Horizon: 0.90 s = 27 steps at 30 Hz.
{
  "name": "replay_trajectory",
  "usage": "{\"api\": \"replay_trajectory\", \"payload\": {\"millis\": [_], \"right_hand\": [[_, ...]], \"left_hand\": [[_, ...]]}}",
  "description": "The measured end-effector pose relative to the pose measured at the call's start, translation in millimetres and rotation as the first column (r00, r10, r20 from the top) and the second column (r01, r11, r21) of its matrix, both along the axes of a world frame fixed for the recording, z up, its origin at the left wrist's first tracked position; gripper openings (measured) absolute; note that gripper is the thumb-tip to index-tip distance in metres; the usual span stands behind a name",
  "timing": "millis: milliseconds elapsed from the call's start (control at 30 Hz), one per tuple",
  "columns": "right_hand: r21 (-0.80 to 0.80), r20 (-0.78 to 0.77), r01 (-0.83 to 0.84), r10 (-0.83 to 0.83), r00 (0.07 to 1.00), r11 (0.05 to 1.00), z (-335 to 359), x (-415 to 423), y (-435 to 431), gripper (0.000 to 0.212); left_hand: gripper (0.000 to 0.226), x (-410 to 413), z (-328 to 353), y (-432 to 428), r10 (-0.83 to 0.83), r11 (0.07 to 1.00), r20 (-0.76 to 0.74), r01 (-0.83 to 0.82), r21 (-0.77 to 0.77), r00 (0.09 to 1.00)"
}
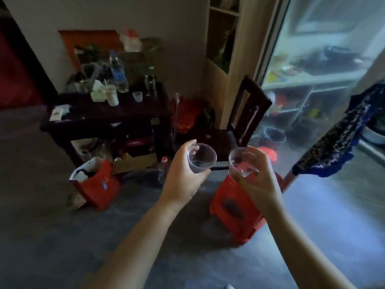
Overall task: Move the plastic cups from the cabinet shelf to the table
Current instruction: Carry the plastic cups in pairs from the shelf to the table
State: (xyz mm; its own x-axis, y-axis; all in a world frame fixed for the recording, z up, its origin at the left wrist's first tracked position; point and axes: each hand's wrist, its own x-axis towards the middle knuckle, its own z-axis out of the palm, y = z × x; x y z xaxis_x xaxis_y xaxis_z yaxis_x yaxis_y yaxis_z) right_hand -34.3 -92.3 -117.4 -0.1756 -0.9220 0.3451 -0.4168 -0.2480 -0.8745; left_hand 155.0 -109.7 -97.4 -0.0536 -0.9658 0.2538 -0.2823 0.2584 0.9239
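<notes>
My left hand (183, 174) grips a clear plastic cup (201, 158), held upright in mid air above the floor. My right hand (258, 176) holds a second clear plastic cup (241, 161) at about the same height, a short gap to the right of the first. Both cups look empty. Ahead and to the left stands a dark wooden table (100, 117), its top crowded with bottles and containers. A small clear cup (137, 96) stands on that table near its right end. The cabinet shelf is not clearly in view.
A red stool (235, 209) stands on the floor under my right hand. A red bag (98, 184) sits by the table's leg. A dark wooden chair (248, 113) stands beyond the cups. A glass door (325, 80) fills the right side, with a dark patterned cloth (337, 138) hanging before it.
</notes>
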Motion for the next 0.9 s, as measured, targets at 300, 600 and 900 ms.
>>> {"api": "replay_trajectory", "payload": {"millis": [300, 600, 900], "right_hand": [[0.081, 0.066, -0.247, 0.242, 0.968, 0.966, -18, 99, -116, 0.064], [0.14, 0.092, -0.438, 0.429, 0.899, 0.888, -24, 177, -278, 0.064], [0.253, 0.07, -0.553, 0.555, 0.829, 0.794, -39, 259, -385, 0.071]], "left_hand": [[0.069, 98, -16, -73, 0.267, 0.963, 0.03, -0.268, 0.013, 0.963], [0.069, 175, -19, -205, 0.427, 0.9, 0.122, -0.434, 0.037, 0.896], [0.068, 242, -41, -285, 0.57, 0.81, 0.154, -0.584, 0.062, 0.807]]}}
